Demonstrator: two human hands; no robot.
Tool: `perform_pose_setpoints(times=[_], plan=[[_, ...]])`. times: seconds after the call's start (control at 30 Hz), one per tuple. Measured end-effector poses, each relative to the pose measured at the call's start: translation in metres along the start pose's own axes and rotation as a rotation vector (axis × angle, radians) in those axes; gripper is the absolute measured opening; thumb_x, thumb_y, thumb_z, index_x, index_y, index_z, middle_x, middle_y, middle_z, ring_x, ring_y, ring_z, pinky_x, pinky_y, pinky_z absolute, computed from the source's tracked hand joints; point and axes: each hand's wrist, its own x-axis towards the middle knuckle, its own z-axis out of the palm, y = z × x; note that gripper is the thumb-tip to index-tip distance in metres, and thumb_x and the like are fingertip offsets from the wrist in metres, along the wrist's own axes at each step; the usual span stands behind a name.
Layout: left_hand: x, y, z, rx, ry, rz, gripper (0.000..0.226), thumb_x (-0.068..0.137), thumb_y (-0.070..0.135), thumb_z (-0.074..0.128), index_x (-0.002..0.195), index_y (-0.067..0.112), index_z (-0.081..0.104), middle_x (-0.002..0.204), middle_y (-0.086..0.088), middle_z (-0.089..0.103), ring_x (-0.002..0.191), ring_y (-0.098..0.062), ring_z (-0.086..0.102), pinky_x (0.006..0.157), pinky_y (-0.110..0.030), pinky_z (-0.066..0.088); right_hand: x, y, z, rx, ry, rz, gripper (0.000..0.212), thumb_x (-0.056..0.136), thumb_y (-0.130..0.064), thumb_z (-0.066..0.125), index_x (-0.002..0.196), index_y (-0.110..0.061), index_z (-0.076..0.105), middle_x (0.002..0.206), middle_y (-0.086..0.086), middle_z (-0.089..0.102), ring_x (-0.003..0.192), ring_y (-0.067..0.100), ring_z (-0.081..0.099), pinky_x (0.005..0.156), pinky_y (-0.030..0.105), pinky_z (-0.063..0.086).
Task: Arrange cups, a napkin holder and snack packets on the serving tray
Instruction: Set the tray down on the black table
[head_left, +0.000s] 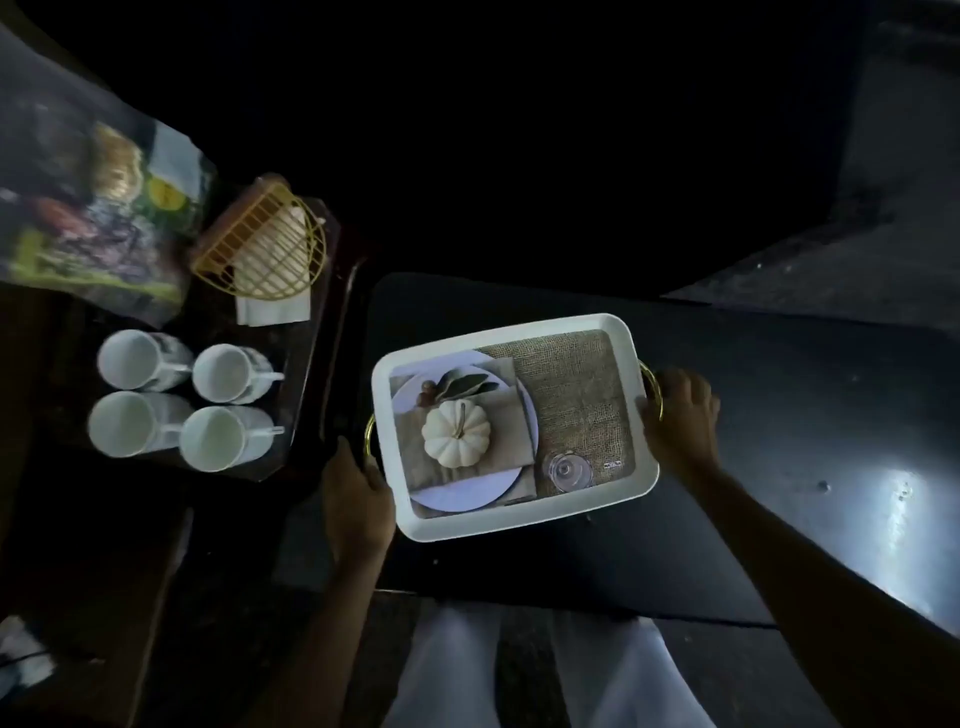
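At the far left lie the snack packets, their print too blurred to read, and just right of them the yellow wire napkin holder with white napkins in it. Nearer, four white cups stand in a two-by-two block on a dark side table. Right of that, on the dark worktop, sits the white serving tray, its long axis running left to right; its floor shows a printed picture of a pumpkin and burlap, with a small label too tiny to read. The left hand curls its fingers round the tray's left gold handle; the right hand grips the right handle. Everything to be loaded lies left of the tray, so the left hand is nearer.
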Motion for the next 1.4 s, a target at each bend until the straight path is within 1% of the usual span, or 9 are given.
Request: perform_pose_setpoints(times=[0.1,0.27,0.5,0.73,0.9,1.0,1.1,1.2,1.4], plan=[[0.02,-0.008,0.003,-0.006,0.008,-0.026,0.042,0.104,0.007,0.045,0.143,-0.008,0.047,0.139,-0.033,0.056,0.132,-0.045,0.051,0.109,-0.047,0.036,0.016,0.006,0.002,0.038,0.022,0.076,0.03,0.094,-0.019,0.055,0.118,-0.002,0.059,0.118,0.024,0.058,0.113,0.04,0.051,0.095,0.045,0.043],[0.033,-0.005,0.01,-0.073,-0.003,-0.02,0.033,0.103,0.006,0.046,0.13,-0.004,0.061,0.122,-0.029,0.067,0.115,-0.042,0.063,0.096,-0.045,0.047,0.02,0.003,0.007,0.015,0.019,0.06,0.025,0.099,-0.01,0.046,0.109,0.005,0.063,0.102,0.025,0.064,0.098,0.042,0.058,0.081,0.041,0.045],[0.034,-0.011,0.016,-0.117,0.076,-0.027,0.026,0.099,0.007,0.057,0.12,-0.001,0.068,0.105,-0.025,0.074,0.095,-0.042,0.069,0.083,-0.04,0.049,0.023,-0.001,0.011,0.168,0.054,0.195,0.027,0.1,-0.007,0.045,0.118,0.0,0.063,0.111,0.023,0.066,0.103,0.039,0.061,0.091,0.05,0.049],[0.026,-0.008,0.023,-0.102,0.137,0.04,0.023,0.097,0.011,0.059,0.115,0.003,0.072,0.096,-0.021,0.076,0.089,-0.039,0.071,0.078,-0.034,0.045,0.017,0.022,0.01,0.23,0.077,0.241,0.025,0.099,-0.012,0.046,0.11,-0.007,0.068,0.103,0.014,0.071,0.095,0.031,0.064,0.081,0.034,0.047],[0.004,0.016,0.033,-0.125,0.117,0.082,0.024,0.098,0.012,0.06,0.117,0.008,0.072,0.098,-0.017,0.076,0.091,-0.037,0.071,0.078,-0.034,0.046,-0.01,0.06,-0.008,0.255,0.138,0.272,0.023,0.098,-0.014,0.047,0.102,-0.009,0.07,0.084,0.001,0.064,0.077,0.02,0.06,0.071,0.026,0.04],[-0.013,0.035,0.043,-0.109,0.063,0.115,0.026,0.099,0.016,0.06,0.122,0.011,0.071,0.103,-0.017,0.076,0.095,-0.037,0.071,0.08,-0.038,0.05,-0.027,0.091,-0.024,0.253,0.13,0.315,0.023,0.096,-0.014,0.048,0.098,-0.009,0.07,0.078,0.0,0.064,0.075,0.023,0.062,0.069,0.027,0.042],[-0.03,0.056,0.059,-0.082,0.038,0.129,0.027,0.098,0.012,0.06,0.123,0.011,0.071,0.108,-0.016,0.076,0.098,-0.036,0.071,0.081,-0.034,0.046,-0.04,0.122,-0.038,0.237,0.152,0.35,0.02,0.094,-0.014,0.051,0.091,-0.011,0.07,0.07,-0.001,0.061,0.066,0.02,0.059,0.066,0.028,0.041],[-0.045,0.073,0.079,-0.1,0.015,0.144,0.027,0.097,0.007,0.062,0.122,0.007,0.071,0.109,-0.019,0.076,0.098,-0.034,0.07,0.081,-0.031,0.044,-0.05,0.151,-0.049,0.256,0.154,0.372,0.019,0.094,-0.013,0.052,0.089,-0.011,0.069,0.071,0.003,0.064,0.073,0.03,0.065,0.072,0.036,0.051],[-0.062,0.09,0.115,-0.13,-0.015,0.138,0.027,0.096,0.005,0.062,0.12,0.009,0.072,0.106,-0.014,0.076,0.091,-0.024,0.069,0.079,-0.031,0.047,-0.055,0.197,-0.058,0.271,0.172,0.383,0.019,0.096,-0.016,0.054,0.092,-0.009,0.071,0.077,0.012,0.07,0.073,0.03,0.066,0.073,0.037,0.05]])
